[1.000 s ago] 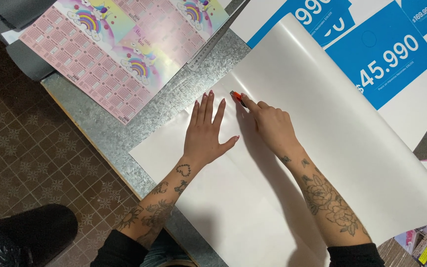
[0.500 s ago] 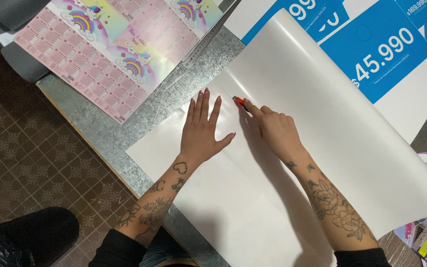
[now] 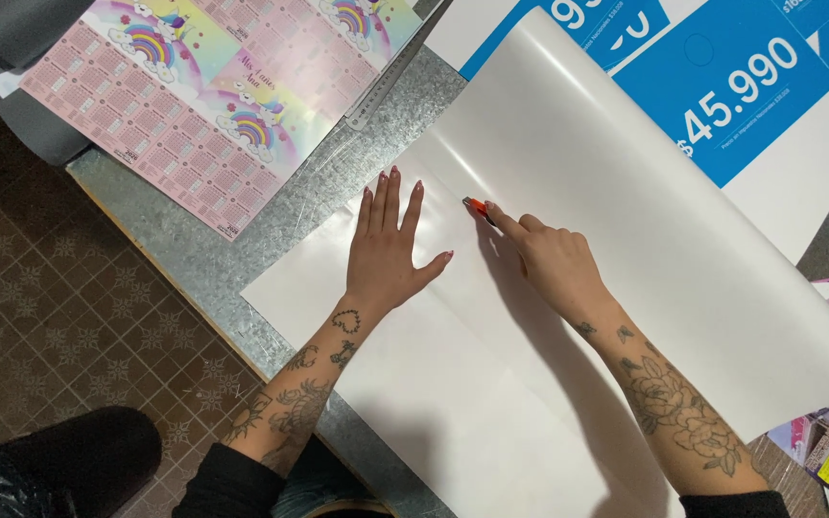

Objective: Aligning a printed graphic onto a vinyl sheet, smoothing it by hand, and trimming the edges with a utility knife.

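Head view: a person leans over a metal bench [image 3: 194,240] and works on a large white sheet [image 3: 626,230].
Left hand [image 3: 390,245]: lies flat on the white sheet, palm down, fingers straight and a little spread; it presses the sheet and grips nothing.
Right hand [image 3: 554,264]: closed around a small orange cutter [image 3: 477,207]; only the orange tip shows past the fingers, and the tip touches the sheet.
Where the sheet is: under both hands, across the bench, its far side curling up over blue price posters [image 3: 741,86].
Key relation: the cutter tip lies just beside the left hand, on its right, near the level of the fingertips; a faint straight line runs along the sheet's long axis, from the near edge toward the far one, and passes between the two hands.
Nearer hand: the right hand holds the cutter; the left is close beside it but apart from the tip.
Around: pink calendar sheets with rainbows [image 3: 213,105] and a metal ruler [image 3: 386,82] lie on the left part of the bench, well apart from the hands.
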